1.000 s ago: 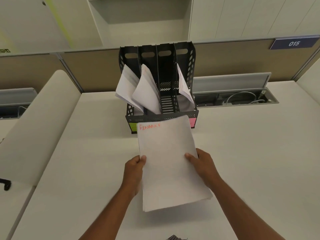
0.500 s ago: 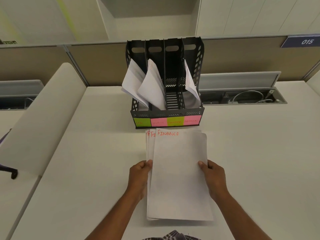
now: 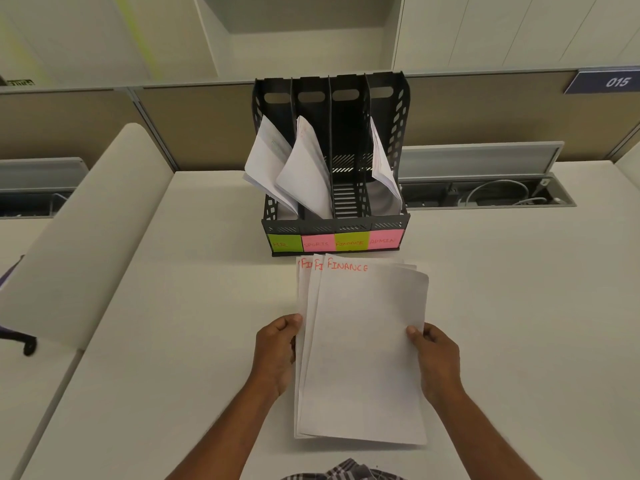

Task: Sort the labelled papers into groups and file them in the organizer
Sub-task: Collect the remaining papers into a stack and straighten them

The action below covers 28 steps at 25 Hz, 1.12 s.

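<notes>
Against the frame a second back, your stack now sits lower and nearer you, clear of the organizer's front, and it has fanned: three red headings show at the top edge where only one showed then. Half a second back the fan was already there; little has shifted since.

White tabletop (image 3: pixel 145 341) carries everything. The black organizer (image 3: pixel 332 223) stands at the far edge, about midway along, against the tan partition (image 3: pixel 485 116). It has four upright slots, each with a sticky label on the front lip: green HR (image 3: pixel 284 243), pink SPORTS (image 3: pixel 317 243), green FINANCE (image 3: pixel 350 242), pink ADMIN (image 3: pixel 385 240). HR slot holds a bundle of white sheets (image 3: pixel 266 161) leaning out left. SPORTS slot holds a bundle (image 3: pixel 304 171) leaning forward. FINANCE slot shows only its slatted floor. ADMIN slot holds sheets (image 3: pixel 381 168) leaning right against the outer wall.

The FINANCE papers (image 3: pixel 363 351) lie between the organizer and the near edge, top edge just short of the labels, top sheet headed FINANCE in red, two more offset to the left showing "FI". Whether the stack rests flat on the tabletop or is lifted, cannot tell.

Your left hand (image 3: pixel 277 348) pinches the stack's left edge, thumb on top, fingers curled under. Your right hand (image 3: pixel 437 358) pinches the right edge the same way.

An open cable tray (image 3: pixel 485 195) runs along the far edge right of the organizer.
</notes>
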{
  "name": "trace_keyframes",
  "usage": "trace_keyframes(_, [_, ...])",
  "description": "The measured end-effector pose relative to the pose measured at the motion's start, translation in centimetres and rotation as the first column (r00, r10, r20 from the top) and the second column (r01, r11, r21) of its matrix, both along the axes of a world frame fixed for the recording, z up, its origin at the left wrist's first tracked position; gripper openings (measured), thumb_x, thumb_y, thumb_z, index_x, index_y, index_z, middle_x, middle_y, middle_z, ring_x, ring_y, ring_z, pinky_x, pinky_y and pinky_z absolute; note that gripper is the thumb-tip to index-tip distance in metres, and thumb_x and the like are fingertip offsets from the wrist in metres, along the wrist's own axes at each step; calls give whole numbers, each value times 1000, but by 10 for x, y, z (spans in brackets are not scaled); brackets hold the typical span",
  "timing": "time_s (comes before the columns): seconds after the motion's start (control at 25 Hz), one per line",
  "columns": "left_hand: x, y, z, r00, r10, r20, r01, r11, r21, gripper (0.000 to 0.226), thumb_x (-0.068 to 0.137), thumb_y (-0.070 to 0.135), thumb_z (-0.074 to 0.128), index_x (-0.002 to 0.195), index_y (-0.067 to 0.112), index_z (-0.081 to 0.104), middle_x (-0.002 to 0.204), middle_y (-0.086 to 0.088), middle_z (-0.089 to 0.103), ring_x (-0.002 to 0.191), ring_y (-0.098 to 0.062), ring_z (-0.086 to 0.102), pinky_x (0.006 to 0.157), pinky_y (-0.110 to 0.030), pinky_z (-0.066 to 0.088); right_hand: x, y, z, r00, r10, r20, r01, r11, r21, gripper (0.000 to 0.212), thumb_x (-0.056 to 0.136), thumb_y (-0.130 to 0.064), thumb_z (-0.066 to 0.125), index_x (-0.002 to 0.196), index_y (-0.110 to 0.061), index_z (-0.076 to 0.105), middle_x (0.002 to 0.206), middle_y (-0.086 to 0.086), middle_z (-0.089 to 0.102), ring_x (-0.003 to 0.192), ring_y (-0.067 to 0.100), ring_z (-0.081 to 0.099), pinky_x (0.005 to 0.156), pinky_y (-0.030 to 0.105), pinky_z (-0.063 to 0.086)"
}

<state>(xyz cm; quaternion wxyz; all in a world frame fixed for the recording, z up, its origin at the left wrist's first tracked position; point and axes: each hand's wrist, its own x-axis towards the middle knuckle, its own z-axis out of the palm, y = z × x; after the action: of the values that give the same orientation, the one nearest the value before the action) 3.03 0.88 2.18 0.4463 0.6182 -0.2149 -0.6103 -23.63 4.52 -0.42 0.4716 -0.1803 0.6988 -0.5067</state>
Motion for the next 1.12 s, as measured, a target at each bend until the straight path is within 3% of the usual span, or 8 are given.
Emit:
trace_keyframes(0.12, [2, -1, 1, 997, 40, 71, -35, 997, -67, 11, 89, 19, 72, 81, 16, 79, 93, -12, 75, 97, -30, 67, 95, -42, 53, -5, 0, -4, 999, -38, 26, 38, 999, 7, 9, 90, -14, 69, 92, -16, 77, 93, 5, 78, 92, 32, 71, 87, 47, 58])
trace_keyframes(0.28, [3, 1, 2, 985, 19, 172, 10, 986, -166, 12, 87, 24, 74, 77, 17, 77, 81, -4, 74, 84, -22, 66, 83, -35, 54, -15, 4, -8, 997, -46, 68, 44, 999, 22, 12, 91, -9, 66, 98, -13, 75, 99, 10, 76, 95, 35, 70, 90, 51, 56])
trace_keyframes(0.52, [-2, 7, 2, 969, 2, 248, 62, 966, -250, 4, 85, 23, 77, 86, 23, 73, 85, -7, 76, 82, -26, 71, 80, -45, 60, -9, 9, -4, 985, 98, 145, -96, 995, -19, 16, 92, -5, 63, 102, -9, 74, 96, 8, 78, 88, 30, 73, 73, 38, 57])
trace_keyframes(0.64, [-7, 9, 6, 969, 17, 247, 54, 958, -281, 32, 86, 15, 75, 98, 40, 60, 93, -5, 77, 83, -25, 75, 70, -36, 61, -2, 6, -2, 983, 128, 129, -122, 991, -53, 14, 91, -4, 64, 101, -8, 73, 94, 8, 78, 85, 27, 73, 70, 34, 56])
trace_keyframes(0.76, [-8, 11, 9, 952, 0, 305, 113, 930, -350, 49, 87, 11, 73, 117, 41, 48, 108, -1, 71, 90, -21, 74, 72, -38, 62, 1, 5, -1, 988, 106, 113, -92, 988, -128, 11, 89, 0, 66, 95, -7, 72, 85, 4, 76, 79, 19, 68, 66, 23, 53])
trace_keyframes(0.92, [-7, 10, 10, 952, -53, 303, 166, 917, -362, 34, 90, 13, 70, 106, 43, 68, 110, 12, 74, 99, -9, 71, 74, -24, 60, 1, 5, 0, 988, 104, 114, -81, 978, -190, 14, 88, 1, 68, 83, -12, 72, 80, 5, 73, 73, 14, 64, 71, 29, 49])
trace_keyframes(1.04, [-5, 7, 8, 941, -59, 334, 164, 941, -295, 21, 93, 12, 67, 107, 27, 74, 103, 7, 77, 94, -14, 73, 79, -31, 61, 0, 6, -2, 987, 109, 117, -84, 975, -206, 14, 88, 0, 68, 83, -13, 72, 83, 7, 73, 74, 15, 65, 74, 32, 50])
trace_keyframes(1.12, [-6, 6, 8, 927, -81, 367, 186, 948, -259, 20, 94, 11, 65, 97, 27, 77, 92, 7, 79, 86, -17, 74, 78, -33, 61, 0, 6, -4, 986, 105, 129, -76, 974, -212, 15, 88, 1, 68, 86, -13, 74, 87, 8, 75, 78, 17, 66, 77, 33, 50])
